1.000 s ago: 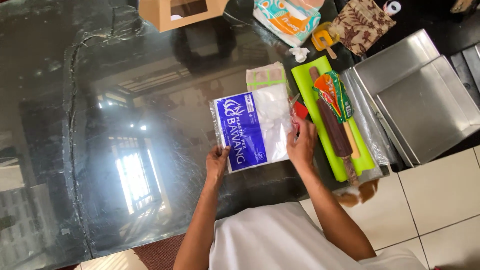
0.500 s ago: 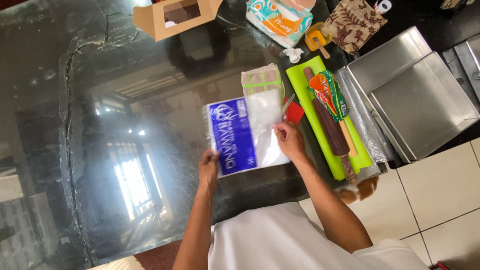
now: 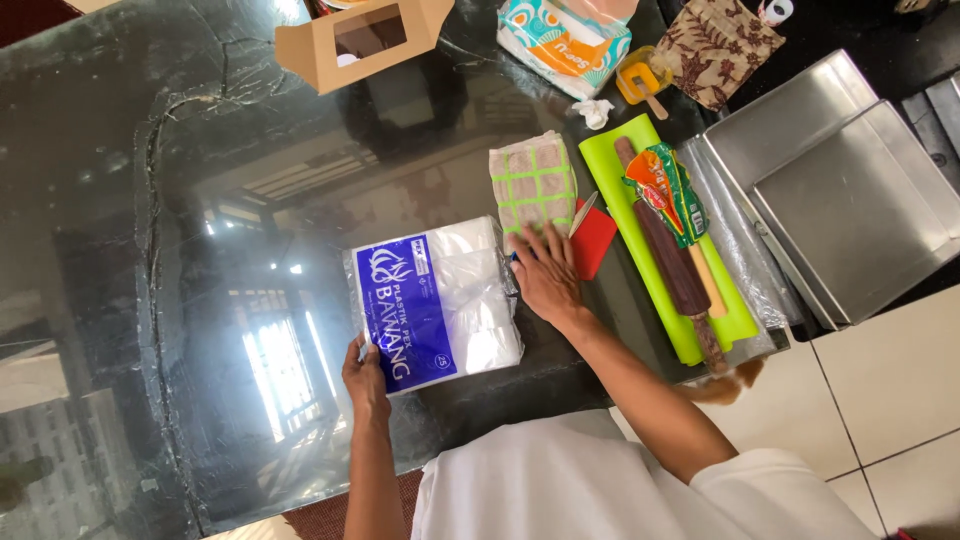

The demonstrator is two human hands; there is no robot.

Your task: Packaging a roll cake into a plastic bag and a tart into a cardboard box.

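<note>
Both my hands on clear plastic-bag pack with blue label (image 3: pixel 435 305) — left hand (image 3: pixel 365 380) pinching corner, right hand (image 3: pixel 545 275) spread flat on edge — next, careful peel open.

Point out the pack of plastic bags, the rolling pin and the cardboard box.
pack of plastic bags (image 3: pixel 415 315), head view, on its blue label.
rolling pin (image 3: pixel 668 262), head view, mid-barrel.
cardboard box (image 3: pixel 318 55), head view, left of its window.

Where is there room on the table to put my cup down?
The dark glossy table is bare to the left of the plastic bag pack, below the cardboard box. It is crowded on the right, around the green mat, rolling pin and metal trays.
</note>
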